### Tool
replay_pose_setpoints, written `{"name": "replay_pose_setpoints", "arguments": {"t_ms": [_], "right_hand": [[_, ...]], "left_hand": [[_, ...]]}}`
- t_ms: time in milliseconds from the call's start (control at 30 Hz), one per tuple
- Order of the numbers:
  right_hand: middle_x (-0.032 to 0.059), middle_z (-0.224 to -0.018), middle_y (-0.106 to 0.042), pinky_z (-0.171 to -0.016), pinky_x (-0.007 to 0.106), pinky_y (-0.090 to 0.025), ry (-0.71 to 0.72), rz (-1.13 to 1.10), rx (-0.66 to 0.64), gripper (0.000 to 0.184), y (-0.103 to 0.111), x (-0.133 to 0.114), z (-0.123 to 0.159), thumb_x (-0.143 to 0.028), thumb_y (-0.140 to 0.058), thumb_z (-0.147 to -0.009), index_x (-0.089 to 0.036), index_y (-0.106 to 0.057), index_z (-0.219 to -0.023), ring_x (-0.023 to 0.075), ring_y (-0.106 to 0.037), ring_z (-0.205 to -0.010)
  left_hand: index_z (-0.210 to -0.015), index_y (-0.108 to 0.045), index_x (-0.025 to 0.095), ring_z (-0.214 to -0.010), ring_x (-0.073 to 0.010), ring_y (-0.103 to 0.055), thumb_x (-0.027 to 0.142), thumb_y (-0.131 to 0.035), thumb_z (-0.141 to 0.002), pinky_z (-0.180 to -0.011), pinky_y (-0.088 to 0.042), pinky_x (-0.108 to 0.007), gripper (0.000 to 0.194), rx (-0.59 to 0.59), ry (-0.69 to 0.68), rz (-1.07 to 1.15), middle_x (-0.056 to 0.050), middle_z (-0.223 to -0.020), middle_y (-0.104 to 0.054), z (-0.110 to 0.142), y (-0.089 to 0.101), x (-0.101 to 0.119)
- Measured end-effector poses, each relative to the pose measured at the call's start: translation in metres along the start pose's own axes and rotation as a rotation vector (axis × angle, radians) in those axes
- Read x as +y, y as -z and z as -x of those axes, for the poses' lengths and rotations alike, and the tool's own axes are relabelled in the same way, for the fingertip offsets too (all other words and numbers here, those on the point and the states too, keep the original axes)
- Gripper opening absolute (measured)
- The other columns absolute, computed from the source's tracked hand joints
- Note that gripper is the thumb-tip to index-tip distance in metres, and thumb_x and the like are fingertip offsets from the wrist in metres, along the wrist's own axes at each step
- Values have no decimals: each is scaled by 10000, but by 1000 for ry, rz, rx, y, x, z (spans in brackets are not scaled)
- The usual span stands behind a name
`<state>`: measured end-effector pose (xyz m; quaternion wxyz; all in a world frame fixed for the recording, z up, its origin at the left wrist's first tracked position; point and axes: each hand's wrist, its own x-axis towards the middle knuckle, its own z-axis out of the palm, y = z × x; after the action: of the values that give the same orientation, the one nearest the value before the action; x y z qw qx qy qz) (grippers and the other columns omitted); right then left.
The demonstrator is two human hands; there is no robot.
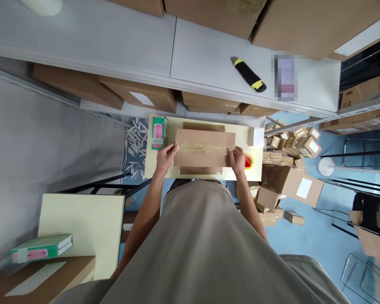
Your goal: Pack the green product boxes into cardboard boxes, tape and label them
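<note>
Pinching rectangular brown cardboard box [203, 157], left hand [166, 158] and right hand [237, 160] nearly closed; likely light, stiff, ends suiting grip.

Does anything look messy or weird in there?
Yes. Right of the table, cardboard boxes lie jumbled on the blue floor, some tilted, not neatly stacked. Left of it, white strips lie scattered like litter.

Flat rectangular cardboard carton [204, 158]: plain brown; glossy yellowish tape strip [205, 146] banding it. Rectangular tabletop [236, 174]: pale cream-yellow. Upright-printed green box [158, 133]: pink panel, whitish label band. Small box [257, 137]: white. Round tape roll [248, 161]: red and yellow. Slim utility knife [248, 75]: black, yellow bands. Long flat shelf [205, 59]: light grey. Smooth floor [297, 240]: light blue. Cloth shirt [205, 232]: plain grey-olive.
</note>
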<state>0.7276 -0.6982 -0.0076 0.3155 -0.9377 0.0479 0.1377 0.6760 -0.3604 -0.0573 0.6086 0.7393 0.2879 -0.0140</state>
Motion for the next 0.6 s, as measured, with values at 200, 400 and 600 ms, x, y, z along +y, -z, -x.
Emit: {"name": "replay_pose_setpoints", "arguments": {"t_ms": [200,400,600], "right_hand": [[190,-1430,-703,-1066,450,-626,-20,-281,79,584,47,-3,50,-715,-619,-960,-222,-804,-1211,348,-682,-1308],[151,-1243,-825,-1116,538,-621,-175,-497,-68,604,23,26,83,-793,-540,-958,-262,-748,-1157,381,-750,-1272],[168,-1239,-833,-1065,551,-651,-282,-547,-248,674,-16,56,77,-870,-671,-832,-279,-738,-1150,409,-793,-1203]], "left_hand": [[-1300,-844,196,-1143,-322,-799,699,-853,-823,-1008,-693,-454,692,-74,-122,-10,-123,-1362,-802,35,44,27],[-1202,-815,198,-1274,-373,-772,672,-922,-703,-1116,-641,-518,696,-135,19,73,-147,-1321,-815,53,47,-11],[-912,-743,213,-1020,-336,-824,452,-762,-765,-1022,-655,-530,281,-140,277,-28,-114,-968,-842,41,27,-52]]}}
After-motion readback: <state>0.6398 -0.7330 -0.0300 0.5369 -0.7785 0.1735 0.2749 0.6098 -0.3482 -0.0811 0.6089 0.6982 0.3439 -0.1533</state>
